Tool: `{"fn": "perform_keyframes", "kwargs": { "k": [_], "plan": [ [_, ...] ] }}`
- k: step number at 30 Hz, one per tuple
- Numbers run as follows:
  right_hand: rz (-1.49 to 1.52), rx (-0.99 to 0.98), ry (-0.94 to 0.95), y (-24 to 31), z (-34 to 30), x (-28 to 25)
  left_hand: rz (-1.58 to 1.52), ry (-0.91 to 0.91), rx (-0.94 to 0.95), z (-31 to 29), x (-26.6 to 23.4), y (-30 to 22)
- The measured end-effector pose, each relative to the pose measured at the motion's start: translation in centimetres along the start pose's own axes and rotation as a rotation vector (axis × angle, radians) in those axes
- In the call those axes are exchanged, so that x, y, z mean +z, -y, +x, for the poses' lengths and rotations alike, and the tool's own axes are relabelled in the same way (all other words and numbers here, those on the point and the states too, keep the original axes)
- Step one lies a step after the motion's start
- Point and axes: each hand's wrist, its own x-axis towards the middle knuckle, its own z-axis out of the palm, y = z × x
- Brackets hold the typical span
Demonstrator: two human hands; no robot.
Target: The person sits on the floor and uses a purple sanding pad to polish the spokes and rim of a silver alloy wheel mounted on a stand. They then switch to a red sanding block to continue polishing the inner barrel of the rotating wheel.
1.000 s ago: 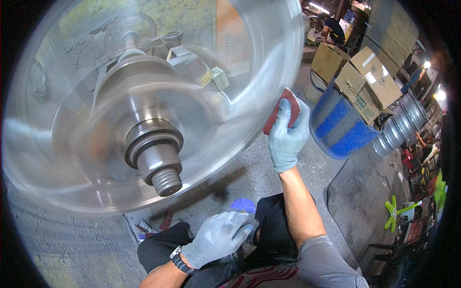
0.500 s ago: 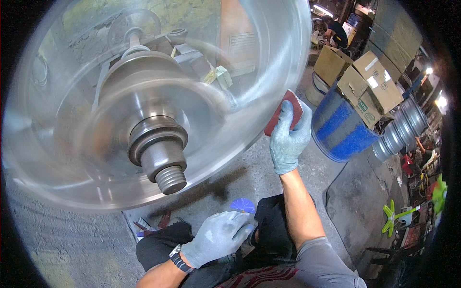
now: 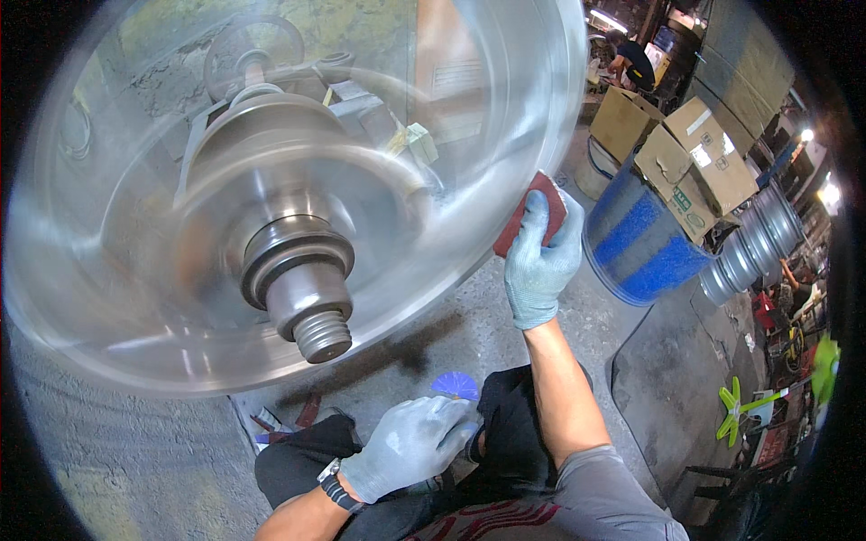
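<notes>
A large spinning metal wheel rim [image 3: 514, 117], blurred by its motion, fills the upper left. It turns on a steel spindle [image 3: 311, 298] with a threaded end. My right hand [image 3: 544, 261], in a grey glove, pinches a folded reddish-brown sheet of sandpaper [image 3: 523, 221] between thumb and fingers. The sheet lies at the wheel's right outer edge; whether it touches there I cannot tell. My gloved left hand [image 3: 410, 446] rests low over my lap by the knee, thumb apart from the loosely bent fingers, with nothing seen in it.
At the right stands a blue drum [image 3: 640, 239] with cardboard boxes [image 3: 695, 167] on top. Silver rims [image 3: 753, 239] are stacked beyond it. A blue disc [image 3: 456, 385] lies on the floor by my knees. A green fan [image 3: 735, 408] stands far right; another person [image 3: 634, 63] crouches at the back.
The wheel keeps spinning. My right hand and the sandpaper have shifted very slightly down and left along its edge. My left hand stays in place.
</notes>
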Motion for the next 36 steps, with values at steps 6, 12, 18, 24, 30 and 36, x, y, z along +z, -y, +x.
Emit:
{"fn": "perform_keyframes", "kwargs": {
  "k": [6,12,18,24,30,36],
  "plan": [
    [-0.007,-0.021,-0.012,-0.4,-0.1,0.0,-0.012,0.026,-0.022,-0.1,0.2,0.1],
    [-0.007,-0.003,-0.004,0.0,-0.1,0.0,-0.013,0.037,-0.031,0.0,0.1,0.1],
    [-0.019,-0.016,-0.014,0.0,-0.1,0.1,0.000,0.044,-0.040,0.0,0.1,0.1],
    [-0.006,-0.010,0.000,0.1,-0.2,0.0,0.008,0.057,-0.053,-0.1,0.1,0.0],
    [-0.004,-0.033,-0.001,0.2,-0.3,0.1,0.005,0.057,-0.050,-0.1,0.1,0.1],
    [0.008,0.010,0.028,0.9,-0.7,0.0,0.011,0.056,-0.049,0.0,0.1,0.0]
  ]
}}
